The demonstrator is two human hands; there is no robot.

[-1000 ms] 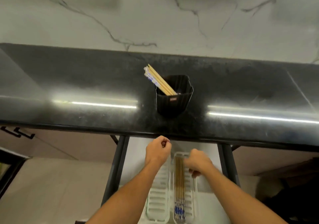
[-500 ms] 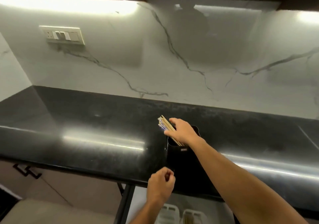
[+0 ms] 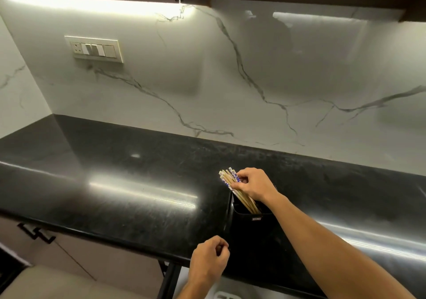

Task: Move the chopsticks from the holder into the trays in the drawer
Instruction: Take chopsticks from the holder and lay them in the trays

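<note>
Head view, chopsticks in the holder. A bundle of chopsticks (image 3: 227,178) stands tilted in the black holder (image 3: 251,216), with the upper ends leaning up and to the left of its rim. The shafts are pale wood; several carry a blue-and-white pattern near the top, and the end faces are light and squared. The right hand (image 3: 253,185) reaches in from the lower right, directly above the holder, with its fingers curled round the upper part of the bundle so that it grips the chopsticks. The left hand (image 3: 209,261) hangs in front of and to the left of the holder, at the front edge of the bench (image 3: 115,183), with the fingers curled in against the palm and the thumb laid on them.

The lower ends of the chopsticks are hidden inside the holder, and the right hand covers part of the bundle, so the sticks cannot be counted. The holder's dark walls merge with the dark bench; only its rim and a small label on the front wall are plain. Below the holder, a corner of one white tray (image 3: 227,296) is cut off by the frame edge, beside a dark metal upright (image 3: 169,278).

The bench is glossy black stone with streaks of reflected light. Behind the holder rises a white, grey-veined marble wall (image 3: 230,79), with a switch plate (image 3: 95,49) far up to the left and a light strip (image 3: 92,3) under dark upper cabinets. Black cabinet handles (image 3: 36,233) sit far left of the holder, under the bench.
</note>
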